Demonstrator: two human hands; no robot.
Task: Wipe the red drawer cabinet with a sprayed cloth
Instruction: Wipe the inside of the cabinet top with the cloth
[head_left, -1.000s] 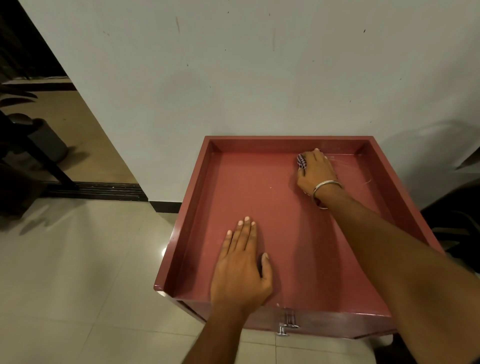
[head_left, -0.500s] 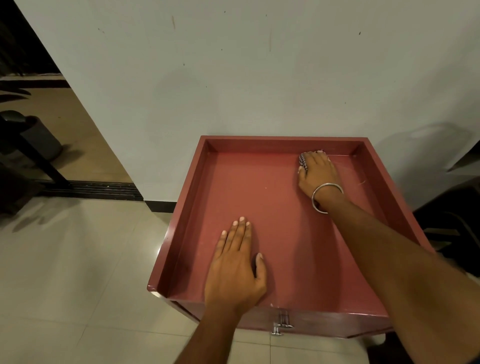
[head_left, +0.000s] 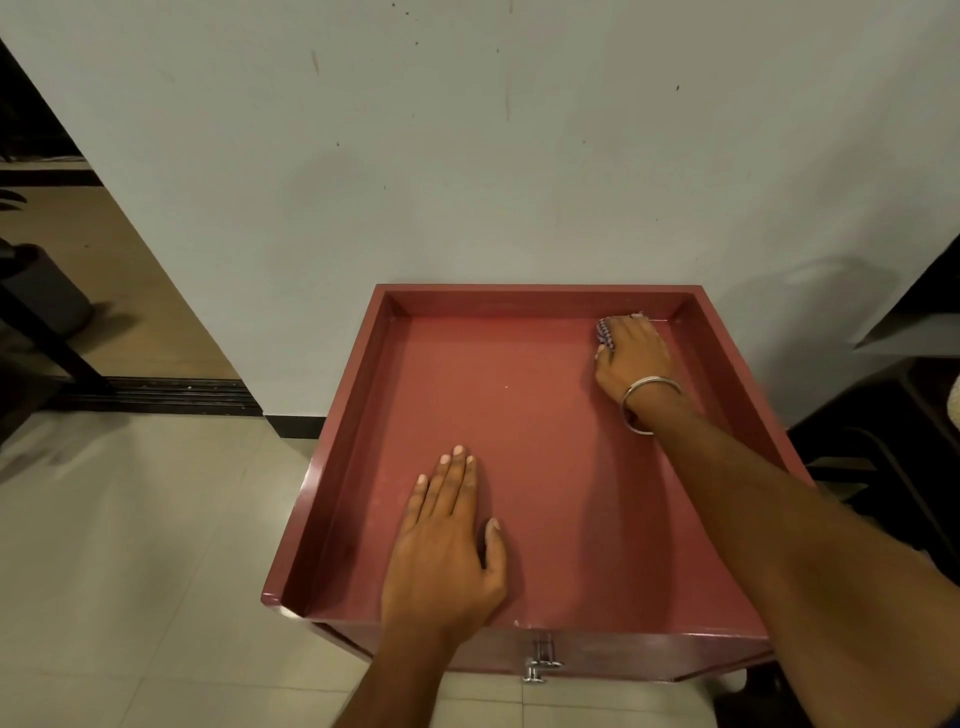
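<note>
We are seeing no writing anywhere. The red cabinet (head_left: 363, 467) is standing against the white wall (head_left: 467, 156), its top rimmed like a tray. Our right hand (head_left: 631, 358) is pressing a checked cloth (head_left: 604, 332) into the far right corner, fingers curled over it. Our left hand (head_left: 441, 545) is lying flat, fingers straight. A metal handle (head_left: 540, 665) is showing below.

Both forearms are bare, with no sleeves in sight. A thin silver bangle (head_left: 650, 402) circles the wrist of the right hand (head_left: 631, 356). The left hand (head_left: 441, 545) wears nothing.

Right hand (head_left: 631, 353) on cloth (head_left: 604, 332)
</note>
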